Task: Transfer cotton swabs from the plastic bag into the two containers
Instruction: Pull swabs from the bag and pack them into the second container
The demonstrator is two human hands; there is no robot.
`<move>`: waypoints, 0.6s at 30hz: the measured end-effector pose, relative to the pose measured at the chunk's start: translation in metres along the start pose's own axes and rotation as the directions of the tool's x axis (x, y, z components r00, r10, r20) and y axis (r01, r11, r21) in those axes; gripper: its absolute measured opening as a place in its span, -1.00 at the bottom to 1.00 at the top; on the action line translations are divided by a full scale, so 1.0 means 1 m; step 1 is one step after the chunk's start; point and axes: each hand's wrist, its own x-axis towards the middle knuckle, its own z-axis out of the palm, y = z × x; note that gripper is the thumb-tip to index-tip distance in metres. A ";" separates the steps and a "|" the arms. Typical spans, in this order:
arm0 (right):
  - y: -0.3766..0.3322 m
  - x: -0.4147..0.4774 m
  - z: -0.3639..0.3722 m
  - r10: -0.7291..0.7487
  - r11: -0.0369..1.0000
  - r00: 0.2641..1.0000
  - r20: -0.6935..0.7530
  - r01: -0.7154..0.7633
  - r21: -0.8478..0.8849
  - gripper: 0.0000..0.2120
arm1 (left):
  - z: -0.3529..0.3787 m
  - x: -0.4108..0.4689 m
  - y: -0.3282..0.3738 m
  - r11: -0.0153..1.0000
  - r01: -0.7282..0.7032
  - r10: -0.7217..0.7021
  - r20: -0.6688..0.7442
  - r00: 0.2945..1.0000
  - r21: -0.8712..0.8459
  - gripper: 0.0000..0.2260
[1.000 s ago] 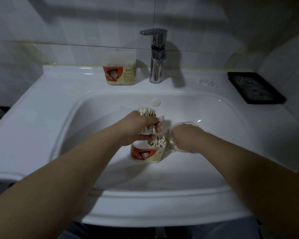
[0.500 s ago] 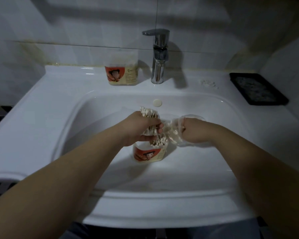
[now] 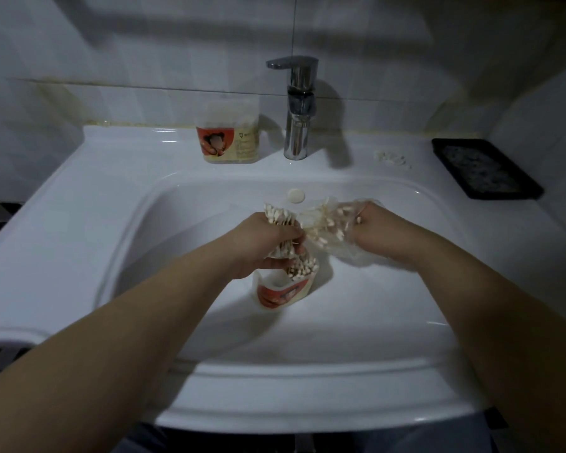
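My left hand (image 3: 265, 245) grips a bundle of cotton swabs (image 3: 279, 217) upright over an open container (image 3: 283, 292) with a red label, which stands in the sink basin and holds several swabs. My right hand (image 3: 378, 232) holds a clear plastic bag (image 3: 327, 223) with loose swabs inside, just right of the bundle and above the basin. A second container (image 3: 229, 138) of the same kind stands on the sink ledge, left of the tap.
The white sink (image 3: 79, 223) fills the view. A chrome tap (image 3: 296, 125) rises at the back middle. A few loose swabs (image 3: 392, 158) lie on the ledge to its right. A black tray (image 3: 484, 168) sits at the far right corner.
My right hand has lifted the plastic bag up and to the right, so its swabs show. My left hand keeps the bundle over the container in the basin.
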 end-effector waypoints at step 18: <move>-0.012 -0.003 -0.014 -0.155 0.987 0.986 0.068 0.158 -0.037 -0.67 | 0.003 0.002 0.001 0.992 -0.126 0.128 -0.081 0.989 0.031 -0.86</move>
